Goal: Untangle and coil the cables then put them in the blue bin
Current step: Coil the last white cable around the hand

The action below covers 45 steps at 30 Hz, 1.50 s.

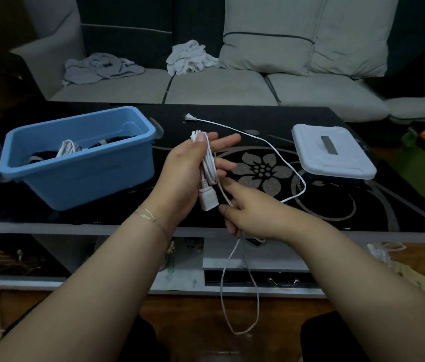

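Observation:
My left hand (185, 173) holds a partly coiled white cable (208, 163) over the black table, thumb pressing the loops at the top and the socket end (207, 198) hanging at my palm. My right hand (253, 212) pinches the loose run of the same cable just below. From there the cable drops in a long loop (240, 304) below the table edge, then crosses the table to its plug (190, 117) at the back. The blue bin (80, 178) stands on the left and holds a white coiled cable (68, 147) and dark cables.
A white bin lid (331, 152) lies on the right of the black flower-patterned table (363, 205). Behind the table is a grey sofa (219, 87) with crumpled cloths (190, 57). Drawers and a shelf sit under the tabletop.

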Tool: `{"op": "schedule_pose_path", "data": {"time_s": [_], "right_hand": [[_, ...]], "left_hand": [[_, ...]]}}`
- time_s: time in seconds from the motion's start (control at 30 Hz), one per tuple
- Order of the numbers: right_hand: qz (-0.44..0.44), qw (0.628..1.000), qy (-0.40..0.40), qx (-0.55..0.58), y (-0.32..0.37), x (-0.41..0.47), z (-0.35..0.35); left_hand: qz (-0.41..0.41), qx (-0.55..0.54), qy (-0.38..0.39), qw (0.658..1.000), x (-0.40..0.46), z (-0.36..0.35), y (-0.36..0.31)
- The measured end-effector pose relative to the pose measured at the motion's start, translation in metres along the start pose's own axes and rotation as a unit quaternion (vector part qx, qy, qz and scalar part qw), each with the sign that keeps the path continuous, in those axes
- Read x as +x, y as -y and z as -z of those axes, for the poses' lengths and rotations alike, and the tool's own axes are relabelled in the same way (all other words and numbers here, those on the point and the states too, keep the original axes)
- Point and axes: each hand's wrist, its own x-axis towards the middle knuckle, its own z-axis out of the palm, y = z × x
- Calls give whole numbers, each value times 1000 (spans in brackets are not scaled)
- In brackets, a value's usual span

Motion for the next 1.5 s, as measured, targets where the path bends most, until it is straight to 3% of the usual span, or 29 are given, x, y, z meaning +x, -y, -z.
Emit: {"op": "schedule_pose_path", "data": {"time_s": [0.13,0.27,0.37,0.47,0.6,0.7,0.8,0.93,1.1,1.23,1.5], "right_hand": [[-19,999,43,4,-2,-2,-1],[-2,1000,24,-1,1,-3,1],[23,998,-3,-62,2,-2,6],[41,998,-7,-50,2,-6,12],[36,999,-21,-7,7,-14,19],[29,997,24,62,7,-19,25],[34,992,78,95,6,-22,29],[33,975,79,203,-2,-22,43],[21,957,13,287,-11,-20,57],[27,955,-48,292,-10,-16,54],[44,933,-167,315,-3,-7,48]], "left_hand": [[-36,106,-14,994,-2,-6,4],[-81,215,-22,973,-3,-11,8],[-113,363,-11,925,-4,-8,12],[-129,501,23,856,-5,-7,16],[-116,562,99,813,-7,-12,13],[-105,594,122,788,-8,-15,11],[-113,598,121,785,-9,-16,10],[-92,605,111,783,-7,-10,8],[14,514,151,844,-9,-5,8],[9,441,185,878,-12,-6,7],[44,356,232,904,-18,-10,-2]]}}
